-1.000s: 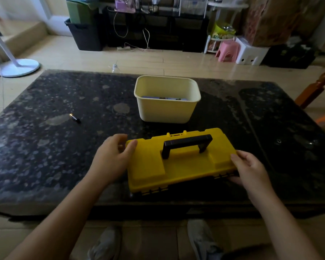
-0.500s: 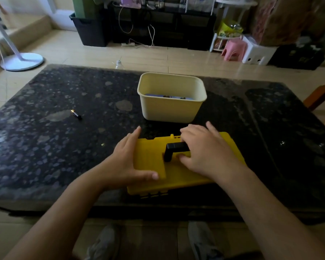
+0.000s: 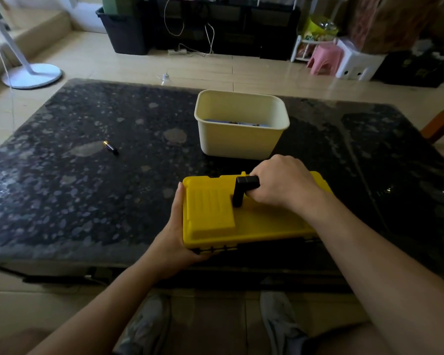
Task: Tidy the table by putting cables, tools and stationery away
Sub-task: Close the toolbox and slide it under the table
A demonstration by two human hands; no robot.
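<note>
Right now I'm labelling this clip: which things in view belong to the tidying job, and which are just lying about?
Job: yellow toolbox, held by left hand; its black handle, gripped by right hand; cream bin; small battery.
Lying about: fan base, pink stool, white stool, black crate.

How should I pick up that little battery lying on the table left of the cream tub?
Pinch the battery across its middle from above, fingertips on its long sides. It lies flat on the table, a thin cylinder that could roll, so the ends give little to grip.
</note>
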